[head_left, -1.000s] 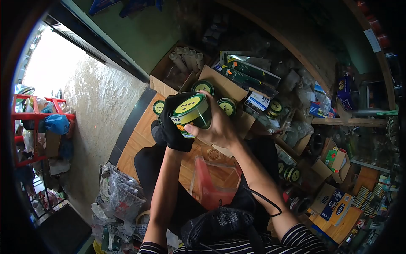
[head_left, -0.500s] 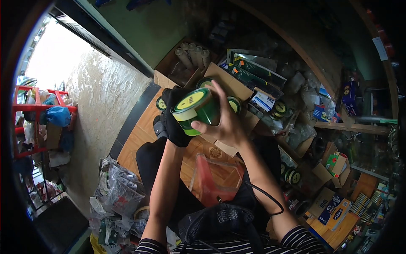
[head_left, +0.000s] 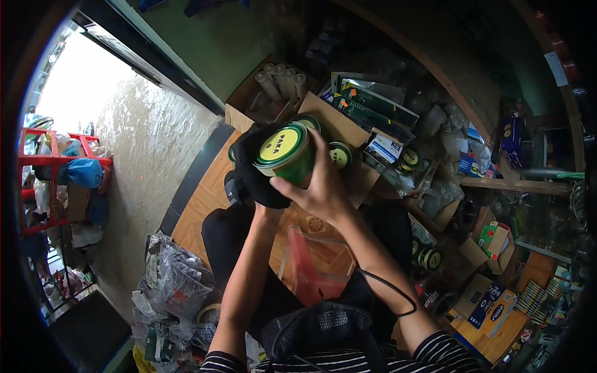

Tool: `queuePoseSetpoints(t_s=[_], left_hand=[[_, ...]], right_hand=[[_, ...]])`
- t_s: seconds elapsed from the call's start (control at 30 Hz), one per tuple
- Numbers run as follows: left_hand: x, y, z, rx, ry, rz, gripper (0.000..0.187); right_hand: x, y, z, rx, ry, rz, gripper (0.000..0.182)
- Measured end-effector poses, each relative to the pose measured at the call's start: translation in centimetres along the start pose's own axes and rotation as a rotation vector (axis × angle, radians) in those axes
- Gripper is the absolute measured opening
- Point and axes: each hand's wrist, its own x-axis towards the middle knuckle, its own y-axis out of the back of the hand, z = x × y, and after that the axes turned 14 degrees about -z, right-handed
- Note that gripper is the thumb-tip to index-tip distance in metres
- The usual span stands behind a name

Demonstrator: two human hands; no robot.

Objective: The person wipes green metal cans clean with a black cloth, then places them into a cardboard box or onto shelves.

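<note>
Green and yellow, the tin (head_left: 287, 155) sits raised between both hands above the wooden floor (head_left: 199, 205), its round yellow lid tilted up toward the camera. The right hand (head_left: 320, 186) is bare and wraps the tin from the right side, fingers curled closed around its wall and thumb reaching across the lower front. The left hand (head_left: 258, 180) presses against the tin's left side through a black cloth (head_left: 252, 168); the cloth covers the fingers, so how tightly they close is hard to tell, though they seem to cup the tin. Just behind the tin stands an open cardboard box (head_left: 339, 127) with more tins of the same kind (head_left: 339, 154) at its flaps. Below the hands lies a clear plastic container (head_left: 317, 267) with something red in it, and a heap of crumpled bags (head_left: 174, 292) rests well off to the left
</note>
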Motion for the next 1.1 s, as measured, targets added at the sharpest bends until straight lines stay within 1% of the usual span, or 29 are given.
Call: queuePoseSetpoints(t_s=[0.03,0.07,0.1,0.13,0.2,0.23,0.27,0.3,0.37,0.4,0.43,0.47,0.5,0.53,0.57,0.6,0.67,0.7,0.73,0.77,0.8,0.83,0.87,0.9,0.97,1.0,1.03,1.07,1.1], left_hand=[[0.0,0.2,-0.2,-0.115,0.099,0.018,0.041],[0.1,0.4,-0.3,-0.233,0.195,0.047,0.033],[0.7,0.5,0.8,-0.429,0.191,0.071,0.025],[0.6,0.7,0.5,-0.484,0.228,0.049,0.022],[1.1,0.7,0.2,-0.278,0.232,-0.043,0.023],[1.0,0.5,0.2,-0.149,0.128,-0.082,0.029],[0.7,0.3,-0.1,-0.147,0.085,-0.068,0.029],[0.3,0.2,-0.5,-0.144,0.041,-0.054,0.03],[-0.3,-0.3,-1.1,-0.21,0.041,-0.03,0.03],[-0.6,-0.7,-1.4,-0.284,0.087,-0.019,0.03],[-0.8,-0.9,-1.7,-0.358,0.133,-0.006,0.03],[-0.2,-0.3,-1.5,-0.123,0.171,-0.07,0.031],[-0.1,-0.6,-0.5,-0.104,0.155,-0.041,0.03],[-0.4,-1.4,0.7,-0.084,0.142,-0.013,0.029],[-0.8,-2.0,1.4,-0.064,0.131,0.017,0.029],[-0.9,-2.4,1.7,-0.313,0.212,0.051,0.035],[-0.1,-4.4,3.5,0.021,0.176,0.138,0.034],[0.1,-4.6,3.8,0.036,0.165,0.124,0.036],[0.2,-4.8,4.0,0.05,0.155,0.111,0.037],[-0.1,-4.2,3.4,-0.084,0.154,0.047,0.041],[-0.5,-3.2,2.6,-0.215,0.153,-0.011,0.045],[-0.5,-2.4,1.6,-0.573,0.224,-0.064,0.046],[-0.1,-1.4,1.4,-0.988,0.317,-0.053,0.048],[0.4,-0.6,1.2,-1.327,0.438,0.006,0.051],[1.1,-1.2,2.6,-1.427,0.434,0.053,0.042],[0.9,-1.6,1.9,-1.298,0.362,-0.003,0.041],[0.7,-2.1,1.2,-1.167,0.29,-0.044,0.04],[0.6,-2.1,0.9,-0.866,0.223,-0.112,0.044],[0.4,-1.8,0.6,-0.792,0.222,-0.137,0.048]], right_hand=[[0.2,0.6,0.1,0.405,-0.086,-0.111,0.11],[0.4,1.6,-0.8,0.471,-0.149,-0.103,0.114],[0.5,2.6,-1.3,0.535,-0.212,-0.099,0.12],[0.5,2.9,-1.1,0.441,-0.193,-0.112,0.123],[0.6,3.0,-0.1,0.303,-0.129,-0.183,0.124],[0.6,3.2,0.4,0.236,-0.1,-0.215,0.125],[0.5,3.8,0.4,-0.008,-0.082,-0.249,0.127],[0.3,4.0,0.6,-0.071,-0.085,-0.27,0.129],[0.1,4.1,1.1,-0.198,-0.089,-0.31,0.133],[0.4,4.1,1.4,-0.127,-0.042,-0.309,0.127],[0.1,4.1,1.4,-0.048,-0.082,-0.282,0.123],[0.1,4.2,0.7,0.031,-0.118,-0.256,0.119],[0.1,4.2,0.3,0.11,-0.154,-0.229,0.115],[-0.2,3.9,1.1,0.031,-0.122,-0.159,0.104],[-0.1,3.8,0.9,0.009,-0.125,-0.125,0.103],[0.1,3.6,0.7,-0.011,-0.128,-0.091,0.103],[0.4,2.6,-1.0,0.002,-0.181,0.033,0.101],[0.1,1.7,-0.9,-0.188,-0.187,0.136,0.1],[-0.2,1.6,-0.9,-0.277,-0.174,0.138,0.101],[-0.2,1.6,-1.0,-0.365,-0.158,0.138,0.103],[-0.2,2.2,-1.1,-0.232,-0.157,0.073,0.104],[-0.2,3.1,-1.2,-0.096,-0.153,0.005,0.106],[-0.2,3.8,-1.1,0.042,-0.151,-0.062,0.107],[0.2,4.4,-0.7,0.197,-0.155,-0.12,0.115],[0.5,3.8,-0.8,0.168,-0.177,-0.133,0.122],[0.6,3.3,-1.2,0.258,-0.226,-0.104,0.129],[0.7,3.5,-0.9,0.206,-0.194,-0.121,0.128],[0.7,3.7,-0.6,0.224,-0.176,-0.128,0.124],[0.8,3.6,-0.3,0.244,-0.152,-0.145,0.121]])
